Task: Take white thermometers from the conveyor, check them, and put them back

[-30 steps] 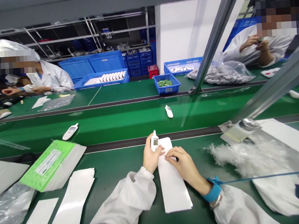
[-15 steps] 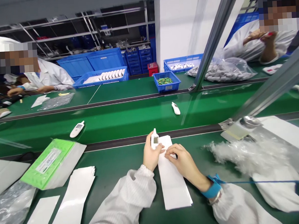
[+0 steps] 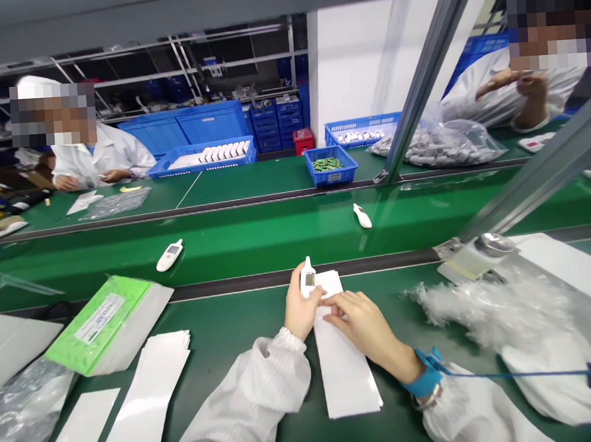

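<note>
Upright in my left hand (image 3: pixel 299 309) is a white ear thermometer (image 3: pixel 308 278) with a small grey screen and a pointed tip. The fingers wrap its sides, and my thumb lies across its lower part. My right hand (image 3: pixel 363 327) is close by on the right, thumb and fingertips pinched at the thermometer's lower end. What they grip, if anything, is too small to make out. Beneath both hands lies a stack of long white glossy strips (image 3: pixel 349 384). A blue wrist band (image 3: pixel 425 375) with a cord circles my right wrist.
Two more thermometers, one left (image 3: pixel 170 255) and one right (image 3: pixel 362 216), lie on the green belt (image 3: pixel 256 237) ahead. Left are a green packet (image 3: pixel 89 327) and more white strips (image 3: pixel 141 397). Clear plastic bags (image 3: pixel 501 315) lie right, below a slanted metal post (image 3: pixel 517 174). Co-workers sit opposite.
The thermometers on the belt have moved right. My right fingertips have shifted slightly left, up against the thermometer's lower end. The left co-worker's head and hands have moved right.
</note>
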Available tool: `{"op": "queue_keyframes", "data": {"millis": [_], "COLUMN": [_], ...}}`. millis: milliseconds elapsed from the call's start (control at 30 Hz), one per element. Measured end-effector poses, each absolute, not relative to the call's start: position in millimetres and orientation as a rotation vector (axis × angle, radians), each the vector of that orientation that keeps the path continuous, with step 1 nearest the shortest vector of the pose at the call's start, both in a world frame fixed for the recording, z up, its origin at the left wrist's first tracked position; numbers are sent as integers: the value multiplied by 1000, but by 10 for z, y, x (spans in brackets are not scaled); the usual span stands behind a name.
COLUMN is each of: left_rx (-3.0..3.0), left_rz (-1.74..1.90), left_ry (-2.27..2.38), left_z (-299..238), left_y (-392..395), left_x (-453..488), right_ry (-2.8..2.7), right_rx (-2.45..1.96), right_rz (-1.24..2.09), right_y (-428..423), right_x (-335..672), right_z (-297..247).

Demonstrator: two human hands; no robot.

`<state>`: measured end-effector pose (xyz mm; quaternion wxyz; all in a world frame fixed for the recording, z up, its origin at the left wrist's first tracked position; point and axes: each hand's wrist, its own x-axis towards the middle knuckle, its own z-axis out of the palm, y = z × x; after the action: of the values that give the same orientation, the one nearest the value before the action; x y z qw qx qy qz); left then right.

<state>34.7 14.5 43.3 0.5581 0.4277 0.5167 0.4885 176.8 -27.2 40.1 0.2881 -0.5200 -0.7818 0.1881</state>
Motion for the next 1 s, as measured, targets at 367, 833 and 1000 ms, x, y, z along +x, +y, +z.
{"op": "queue_keyframes", "data": {"millis": [367,833,1000], "left_rx": [1010,1001,1003], "left_rz": [1133,1140,1137], "left_ry": [1214,1209,1214], "left_z": [413,414,423], "left_y": [154,158,153], "left_x": [345,366,360], "right_ry": [-2008,-1898,-1968], "right_rx": [-1440,-1434,-1410], "right_rz": [550,597,592], "right_y": [-199,-177,-273], "right_x": [1900,1751,1731], "right_z": [411,219,316]}}
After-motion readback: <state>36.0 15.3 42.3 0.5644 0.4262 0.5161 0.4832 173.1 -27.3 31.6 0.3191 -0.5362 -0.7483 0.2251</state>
